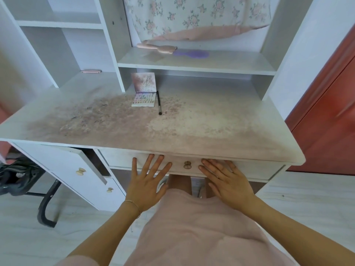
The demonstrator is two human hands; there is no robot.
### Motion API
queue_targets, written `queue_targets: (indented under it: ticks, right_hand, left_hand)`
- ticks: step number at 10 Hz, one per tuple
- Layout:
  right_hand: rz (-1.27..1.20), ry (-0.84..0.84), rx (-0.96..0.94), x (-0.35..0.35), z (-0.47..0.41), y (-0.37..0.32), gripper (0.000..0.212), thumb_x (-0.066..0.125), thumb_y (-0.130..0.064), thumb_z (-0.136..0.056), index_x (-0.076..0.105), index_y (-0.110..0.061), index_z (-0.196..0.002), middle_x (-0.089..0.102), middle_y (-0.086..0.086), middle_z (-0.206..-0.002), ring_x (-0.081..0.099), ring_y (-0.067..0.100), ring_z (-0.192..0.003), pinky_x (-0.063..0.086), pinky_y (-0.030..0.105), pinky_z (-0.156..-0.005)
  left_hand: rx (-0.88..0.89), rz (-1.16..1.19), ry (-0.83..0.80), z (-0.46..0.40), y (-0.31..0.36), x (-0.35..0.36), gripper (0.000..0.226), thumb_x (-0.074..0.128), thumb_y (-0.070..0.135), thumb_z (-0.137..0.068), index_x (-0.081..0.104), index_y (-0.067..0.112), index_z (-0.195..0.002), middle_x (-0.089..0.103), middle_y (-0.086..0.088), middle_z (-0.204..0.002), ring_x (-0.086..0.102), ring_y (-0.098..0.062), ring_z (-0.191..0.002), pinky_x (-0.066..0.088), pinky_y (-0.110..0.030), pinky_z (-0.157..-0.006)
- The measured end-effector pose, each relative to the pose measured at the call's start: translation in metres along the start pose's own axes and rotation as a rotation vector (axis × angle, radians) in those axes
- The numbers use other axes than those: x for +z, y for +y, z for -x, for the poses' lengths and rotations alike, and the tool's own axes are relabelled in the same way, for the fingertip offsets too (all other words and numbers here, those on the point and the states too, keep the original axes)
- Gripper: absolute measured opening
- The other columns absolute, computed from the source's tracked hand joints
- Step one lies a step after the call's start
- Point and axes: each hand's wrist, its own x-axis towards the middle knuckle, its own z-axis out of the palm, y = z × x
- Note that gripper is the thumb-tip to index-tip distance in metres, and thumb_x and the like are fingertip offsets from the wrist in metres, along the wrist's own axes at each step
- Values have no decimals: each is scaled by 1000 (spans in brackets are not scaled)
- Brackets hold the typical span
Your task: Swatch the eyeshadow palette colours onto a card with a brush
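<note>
An open eyeshadow palette (143, 99) with many small coloured pans lies at the back middle of the stained white desk (192, 131), its lid standing up. A thin black brush (159, 102) lies just to its right, bristles toward me. No card is in view. My left hand (147, 181) and my right hand (226, 180) are spread flat with straight fingers, below the desk's front edge. They lie against the front of the centre drawer (249, 169), one on each side of its round knob (186, 165). Both hands hold nothing.
A pink brush (157, 47) and a purple brush (192, 54) lie on the shelf above. A small pink item (91, 71) sits on the left desk section. A cabinet door (73, 169) hangs ajar at lower left, beside a black chair frame (46, 206). A red door (330, 112) stands at right.
</note>
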Motion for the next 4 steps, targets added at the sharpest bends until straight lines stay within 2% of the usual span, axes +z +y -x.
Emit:
queue_targets:
  ticks: [1, 2, 3, 4]
  right_hand:
    - [-23, -20, 10, -1, -1, -1, 49, 36, -29, -86, 46, -21, -132, 44, -3, -140, 43, 15, -127, 14, 39, -111]
    - [-14, -18, -15, -4, 0, -3, 49, 41, -24, -83, 49, -18, -131, 40, 0, -142, 33, 17, -131, 11, 40, -111]
    - [-138, -16, -58, -12, 2, -3, 48, 60, -15, -75, 58, -18, -122, 41, 5, -142, 34, 24, -132, 21, 48, -112]
    - [-463, -96, -2, -32, 4, 0, 40, 57, -12, -83, 56, -22, -122, 48, -2, -137, 38, 16, -131, 33, 37, -108]
  left_hand:
    - [-5, 4, -4, -1, 2, -1, 66, 38, 53, -83, 19, 31, -142, 13, -2, -151, -5, -24, -142, 10, -64, -106]
    - [18, -18, -6, 1, 3, -6, 66, 37, 51, -83, 20, 29, -142, 11, -4, -153, -5, -26, -142, 10, -62, -107]
    - [23, 22, 16, 6, 6, -11, 62, 37, 51, -85, 30, 25, -141, 20, -9, -151, 3, -30, -142, 15, -61, -108]
    - [-3, 143, 64, -1, 15, -35, 54, 45, 49, -82, 55, 17, -124, 45, -15, -138, 34, -34, -130, 37, -54, -100]
